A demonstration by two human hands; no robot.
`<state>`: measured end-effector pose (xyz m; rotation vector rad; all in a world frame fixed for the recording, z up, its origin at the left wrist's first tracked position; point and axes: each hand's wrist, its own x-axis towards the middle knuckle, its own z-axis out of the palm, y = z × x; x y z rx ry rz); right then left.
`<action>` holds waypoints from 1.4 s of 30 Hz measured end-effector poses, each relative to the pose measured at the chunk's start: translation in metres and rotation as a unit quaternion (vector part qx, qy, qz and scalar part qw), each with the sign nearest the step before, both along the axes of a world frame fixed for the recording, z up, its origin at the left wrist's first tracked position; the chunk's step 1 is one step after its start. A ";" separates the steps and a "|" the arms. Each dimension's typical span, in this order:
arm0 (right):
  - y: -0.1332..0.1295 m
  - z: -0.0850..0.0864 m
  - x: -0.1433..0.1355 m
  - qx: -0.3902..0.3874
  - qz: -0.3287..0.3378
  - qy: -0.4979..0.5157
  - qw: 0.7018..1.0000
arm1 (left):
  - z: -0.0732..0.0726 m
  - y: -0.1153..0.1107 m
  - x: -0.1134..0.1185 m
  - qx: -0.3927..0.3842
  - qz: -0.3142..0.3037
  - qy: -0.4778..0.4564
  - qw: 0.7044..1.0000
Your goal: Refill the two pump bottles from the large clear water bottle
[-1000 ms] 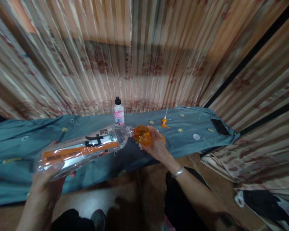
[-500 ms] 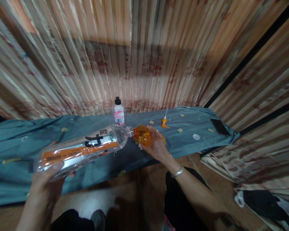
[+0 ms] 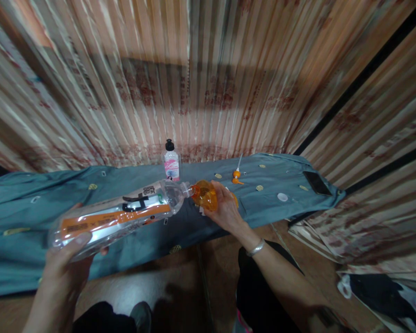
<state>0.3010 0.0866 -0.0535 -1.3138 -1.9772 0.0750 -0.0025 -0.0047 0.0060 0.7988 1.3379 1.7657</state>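
My left hand [image 3: 71, 256] is closed around the lower end of a large clear plastic bottle [image 3: 125, 210] with an orange and white label, tilted nearly flat. Its neck meets the mouth of a small orange translucent bottle [image 3: 205, 195], which my right hand [image 3: 225, 207] grips around its body. The two mouths touch or overlap; which one sits inside the other I cannot tell. Beyond them lies an orange pump head [image 3: 236, 175] with a pale tube. A clear bottle with a pink label and black cap [image 3: 171, 164] stands upright behind the large bottle's neck.
A teal patterned cloth [image 3: 125, 263] covers the narrow table. At its right end lies a dark phone [image 3: 317, 183], with a white round disc [image 3: 282, 197] to its left. A pleated curtain [image 3: 208, 92] hangs close behind. Dark clothing or bags [image 3: 381, 293] lie low at the right.
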 end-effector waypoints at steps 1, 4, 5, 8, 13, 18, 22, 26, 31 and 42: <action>0.000 0.000 0.000 -0.001 0.000 -0.001 1.000 | 0.000 0.000 0.000 -0.001 0.000 0.002 1.000; 0.000 0.000 0.000 -0.004 0.003 -0.003 1.000 | 0.000 0.000 0.000 0.001 0.005 0.001 1.000; 0.000 0.000 0.000 -0.004 0.003 -0.003 1.000 | 0.001 0.000 0.001 0.003 0.007 -0.001 1.000; 0.001 -0.001 0.000 -0.005 0.001 -0.003 1.000 | 0.002 0.000 0.002 -0.003 0.013 -0.003 1.000; 0.001 -0.002 0.000 -0.004 0.001 0.003 1.000 | 0.001 0.001 0.002 -0.003 0.010 -0.006 1.000; 0.000 -0.002 0.000 -0.005 -0.003 -0.002 1.000 | 0.000 0.001 0.000 0.003 0.002 0.004 1.000; 0.000 -0.001 -0.001 -0.008 -0.001 -0.004 1.000 | 0.001 0.000 0.001 0.005 -0.003 0.001 1.000; 0.001 -0.001 -0.001 -0.007 0.000 -0.002 1.000 | 0.002 0.000 0.004 0.003 0.003 -0.007 1.000; 0.002 -0.003 0.000 0.000 0.000 0.002 1.000 | -0.001 0.001 -0.001 0.004 -0.003 -0.012 1.000; 0.002 -0.003 0.000 0.000 0.000 0.007 1.000 | -0.011 0.004 -0.010 0.028 -0.036 -0.014 0.999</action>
